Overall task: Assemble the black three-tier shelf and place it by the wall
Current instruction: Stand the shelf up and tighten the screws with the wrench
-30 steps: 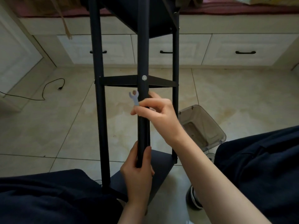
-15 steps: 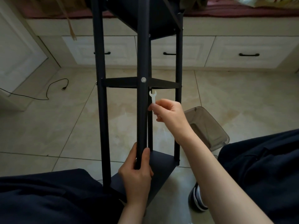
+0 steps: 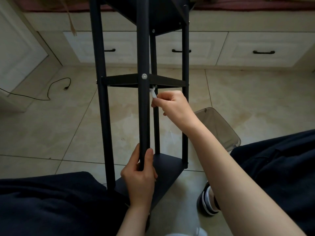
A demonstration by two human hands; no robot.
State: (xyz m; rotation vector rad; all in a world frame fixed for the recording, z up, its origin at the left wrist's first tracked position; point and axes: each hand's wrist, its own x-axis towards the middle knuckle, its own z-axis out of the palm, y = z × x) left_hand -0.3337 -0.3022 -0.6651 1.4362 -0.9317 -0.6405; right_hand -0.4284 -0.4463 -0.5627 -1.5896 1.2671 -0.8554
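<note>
The black three-tier shelf (image 3: 100, 116) stands upright on the tile floor between my knees, its poles running up out of the frame. My left hand (image 3: 139, 178) grips the near pole (image 3: 143, 108) low down, just above the bottom tier. My right hand (image 3: 173, 106) pinches a small white wrench (image 3: 152, 92), whose head sits at a bolt under the middle tier (image 3: 122, 80) beside the near pole. A silver screw head (image 3: 144, 76) shows on the pole at that tier.
A clear grey plastic bin (image 3: 219, 128) lies on the floor right of the shelf. A black cable (image 3: 51, 89) trails at the left. White drawers with black handles (image 3: 263, 52) line the far wall. My dark-trousered legs fill both lower corners, a striped slipper (image 3: 207, 200) between them.
My right hand has carried the wrench from the left front of the near pole round to its right side and up, so that its head now sits under the middle tier. My left hand kept its grip.
</note>
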